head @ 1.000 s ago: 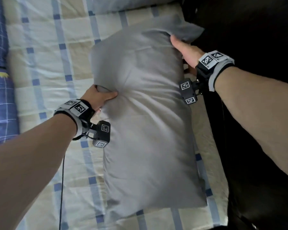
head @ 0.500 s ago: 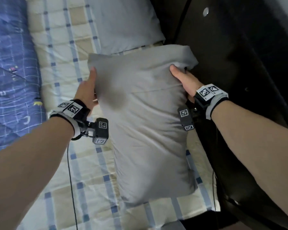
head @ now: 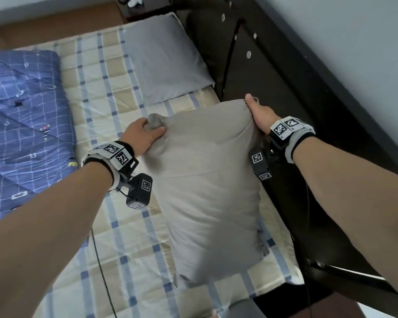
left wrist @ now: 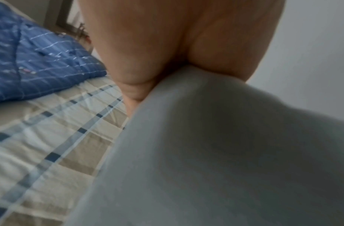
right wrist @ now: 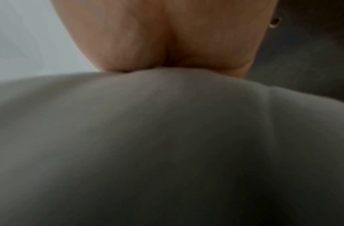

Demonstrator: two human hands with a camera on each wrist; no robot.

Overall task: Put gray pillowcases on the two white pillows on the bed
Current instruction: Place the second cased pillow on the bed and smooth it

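A pillow in a gray pillowcase [head: 207, 191] hangs upright over the bed's right side, held by its two top corners. My left hand [head: 145, 131] grips the bunched top left corner, fingers curled round the cloth. My right hand [head: 257, 111] grips the top right corner, thumb on top. In both wrist views the gray cloth [left wrist: 206, 152] [right wrist: 167, 145] fills the frame below the palm, and the fingers are hidden. A second pillow in a gray case [head: 166, 58] lies flat at the head of the bed.
The bed carries a plaid sheet [head: 115, 92] in beige, cream and blue. A folded blue quilt [head: 21, 125] lies along its left side. A dark headboard or cabinet [head: 274, 72] runs along the right, with a pale wall behind. A thin black cable [head: 101, 271] trails over the sheet.
Both hands have shifted to the pillow's top corners and lifted it off the sheet, so it now hangs upright. The view has risen and shows the second pillow whole.
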